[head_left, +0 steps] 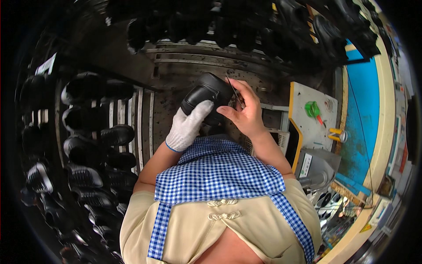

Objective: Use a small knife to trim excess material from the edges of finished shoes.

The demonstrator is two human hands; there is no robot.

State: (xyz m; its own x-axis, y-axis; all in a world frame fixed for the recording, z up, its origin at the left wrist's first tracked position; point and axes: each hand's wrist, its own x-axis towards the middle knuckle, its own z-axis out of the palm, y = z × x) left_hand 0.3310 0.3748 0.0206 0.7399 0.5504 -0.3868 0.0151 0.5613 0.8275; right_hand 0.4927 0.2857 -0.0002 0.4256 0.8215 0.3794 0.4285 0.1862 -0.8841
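Observation:
A black leather shoe (200,94) is held up in front of my apron, its rounded toe pointing away from me. My left hand (184,127), in a white knit glove with a blue cuff edge, grips the shoe with the thumb laid over its upper. On the shoe's right side is my bare right hand (246,110), its fingers curled and its thumb near the shoe's opening. A thin dark rod (231,84) runs along these fingers. What kind of tool it is cannot be made out, and its lower end is hidden in the hand.
Racks of black shoes (83,145) stand at my left, and more shoes (325,35) hang over the far side. At right, a white yellow-edged table (303,103) bears a green container (312,108) with a red-handled tool. A yellow-and-white roll (337,135) lies beside a blue surface (362,114).

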